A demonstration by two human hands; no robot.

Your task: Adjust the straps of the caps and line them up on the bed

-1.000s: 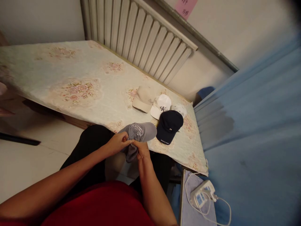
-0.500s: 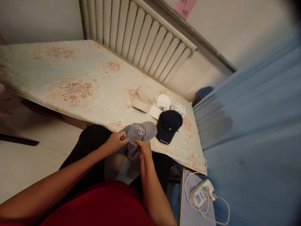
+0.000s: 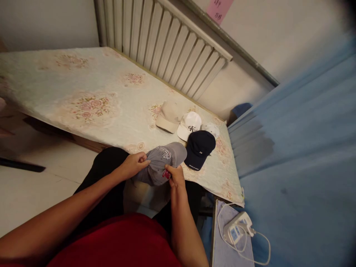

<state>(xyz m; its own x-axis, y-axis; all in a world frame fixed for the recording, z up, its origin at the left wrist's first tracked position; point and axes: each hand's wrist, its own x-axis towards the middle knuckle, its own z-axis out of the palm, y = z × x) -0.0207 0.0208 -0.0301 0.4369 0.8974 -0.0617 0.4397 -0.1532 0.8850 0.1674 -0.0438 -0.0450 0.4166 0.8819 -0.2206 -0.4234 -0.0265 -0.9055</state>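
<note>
A grey baseball cap (image 3: 157, 163) with white lettering is held over my lap, its brim pointing right. My left hand (image 3: 135, 164) pinches the crown's left side with curled fingers. On the near right side, my right hand (image 3: 175, 175) grips the cap below the brim, thumb on top beside a red patch. Just beyond, on the bed, lie a dark navy cap (image 3: 200, 146), a white cap (image 3: 190, 123) with black "CK" letters and a beige cap (image 3: 168, 116). Another white cap (image 3: 210, 128) is partly hidden behind the navy one.
The caps lie on a flowered bedspread (image 3: 111, 78) against a radiator (image 3: 167, 40). A blue curtain (image 3: 300, 148) hangs at the right. Lower right, a white power adapter or socket (image 3: 236, 231) with a looped cable sits on a small cloth-covered stand (image 3: 225, 256).
The grey cap has turned and its crown is fuller, showing a red patch. My right hand has shifted slightly right along it; the left stays pinched at its edge.
</note>
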